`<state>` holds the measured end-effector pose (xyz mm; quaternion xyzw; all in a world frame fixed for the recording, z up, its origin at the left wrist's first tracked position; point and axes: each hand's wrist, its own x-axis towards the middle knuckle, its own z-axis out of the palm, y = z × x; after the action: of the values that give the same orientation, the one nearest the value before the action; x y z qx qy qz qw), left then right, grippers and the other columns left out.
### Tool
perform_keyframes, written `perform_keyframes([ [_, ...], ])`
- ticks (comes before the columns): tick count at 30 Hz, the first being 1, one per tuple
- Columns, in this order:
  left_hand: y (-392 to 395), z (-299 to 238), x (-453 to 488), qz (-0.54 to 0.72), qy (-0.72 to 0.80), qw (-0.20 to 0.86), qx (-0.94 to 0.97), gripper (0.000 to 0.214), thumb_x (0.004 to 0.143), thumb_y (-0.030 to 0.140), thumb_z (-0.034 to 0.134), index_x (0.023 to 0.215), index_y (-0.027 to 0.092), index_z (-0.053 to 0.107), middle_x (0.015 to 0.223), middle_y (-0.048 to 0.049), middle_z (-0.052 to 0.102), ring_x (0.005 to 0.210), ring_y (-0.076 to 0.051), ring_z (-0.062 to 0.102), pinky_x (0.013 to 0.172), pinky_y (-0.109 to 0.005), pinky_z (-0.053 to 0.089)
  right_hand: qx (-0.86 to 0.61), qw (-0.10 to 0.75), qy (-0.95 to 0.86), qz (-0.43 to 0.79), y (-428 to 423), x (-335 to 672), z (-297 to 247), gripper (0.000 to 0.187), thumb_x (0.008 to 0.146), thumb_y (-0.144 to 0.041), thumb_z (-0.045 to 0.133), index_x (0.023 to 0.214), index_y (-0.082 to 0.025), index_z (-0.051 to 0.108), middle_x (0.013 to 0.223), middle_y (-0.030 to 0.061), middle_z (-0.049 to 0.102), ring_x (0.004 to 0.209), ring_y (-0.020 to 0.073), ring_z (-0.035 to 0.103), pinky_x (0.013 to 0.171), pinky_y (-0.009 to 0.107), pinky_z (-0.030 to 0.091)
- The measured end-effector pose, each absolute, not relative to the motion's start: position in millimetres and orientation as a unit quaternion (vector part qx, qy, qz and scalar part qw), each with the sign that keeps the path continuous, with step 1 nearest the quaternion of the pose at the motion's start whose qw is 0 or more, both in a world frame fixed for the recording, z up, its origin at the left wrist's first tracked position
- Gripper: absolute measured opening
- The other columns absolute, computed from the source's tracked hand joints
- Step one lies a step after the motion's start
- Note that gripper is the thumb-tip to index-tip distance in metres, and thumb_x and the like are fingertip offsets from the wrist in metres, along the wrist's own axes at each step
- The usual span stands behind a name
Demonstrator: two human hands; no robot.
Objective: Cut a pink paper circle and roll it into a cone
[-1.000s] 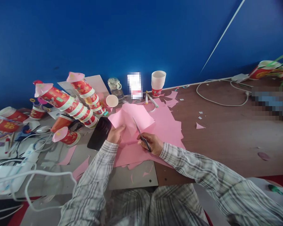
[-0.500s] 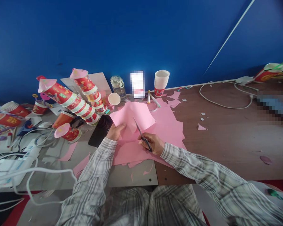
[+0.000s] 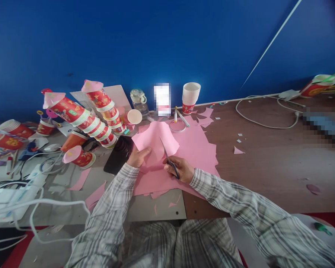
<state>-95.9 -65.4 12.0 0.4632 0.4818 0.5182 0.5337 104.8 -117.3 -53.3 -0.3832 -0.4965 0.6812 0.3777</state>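
My left hand (image 3: 139,156) is closed on the left edge of a pink paper piece (image 3: 149,139), thumb on top. The piece is bent and lifted off the table. In my right hand (image 3: 182,169) is a pair of dark-handled scissors (image 3: 172,164), fingers wrapped round the handles. The blades point up and away, against the paper's right-hand part; whether they are parted I cannot tell. Under both hands lie larger pink sheets (image 3: 198,149). A black phone (image 3: 117,156) rests just left of my left hand.
Two leaning stacks of red paper cups (image 3: 83,121) (image 3: 104,104) with pink paper tops stand at left. Behind are a water bottle (image 3: 139,101), nested cups (image 3: 190,97) and two markers (image 3: 182,116). A power strip (image 3: 30,190) with white cables lies left. Pink scraps (image 3: 238,150) dot the table.
The pink paper has turned and its right part has swung inward, uncovering more of a ring-shaped thing behind it. The scissors are still at the paper; both hands have barely moved.
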Motion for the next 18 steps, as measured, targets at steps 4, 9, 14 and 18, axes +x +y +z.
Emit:
perform_keyframes([
  [4, -65, 12, -97, 0.517, 0.480, 0.530, 0.470, 0.051, 0.055, 0.036, 0.070, 0.099, 0.014, 0.058, 0.093, -0.0101, 0.065, 0.093, -0.030, 0.057, 0.089, -0.047, 0.041, -0.374, 0.384, -0.497, 0.682, -123, 110, -46, 0.074, 0.079, -0.084, 0.109, 0.102, -0.023, 0.074, 0.059, -0.0078, 0.067, 0.053, 0.0136, 0.057, 0.054, 0.029, 0.050],
  [9, -68, 22, -94, 0.521, 0.476, 0.481, 0.521, 0.050, 0.058, 0.036, 0.067, 0.101, 0.014, 0.057, 0.098, -0.0104, 0.063, 0.101, -0.030, 0.052, 0.092, -0.045, 0.038, -0.361, 0.374, -0.525, 0.675, -120, 117, -41, 0.074, 0.087, -0.090, 0.103, 0.103, -0.021, 0.081, 0.063, -0.0029, 0.074, 0.058, 0.0155, 0.062, 0.061, 0.031, 0.051],
  [14, -73, 40, -86, 0.501, 0.483, 0.418, 0.584, 0.040, 0.058, 0.034, 0.066, 0.093, 0.015, 0.061, 0.094, -0.0099, 0.064, 0.102, -0.028, 0.051, 0.095, -0.042, 0.035, -0.348, 0.351, -0.533, 0.687, -110, 119, -39, 0.077, 0.083, -0.094, 0.102, 0.097, -0.023, 0.077, 0.061, -0.0020, 0.074, 0.056, 0.0166, 0.063, 0.056, 0.030, 0.048],
  [18, -74, 39, -86, 0.503, 0.487, 0.465, 0.541, 0.044, 0.055, 0.033, 0.068, 0.093, 0.013, 0.060, 0.093, -0.0108, 0.065, 0.100, -0.029, 0.053, 0.093, -0.043, 0.038, -0.343, 0.352, -0.535, 0.687, -112, 119, -38, 0.072, 0.088, -0.089, 0.103, 0.101, -0.023, 0.076, 0.062, -0.0035, 0.072, 0.057, 0.0157, 0.061, 0.058, 0.029, 0.047],
])
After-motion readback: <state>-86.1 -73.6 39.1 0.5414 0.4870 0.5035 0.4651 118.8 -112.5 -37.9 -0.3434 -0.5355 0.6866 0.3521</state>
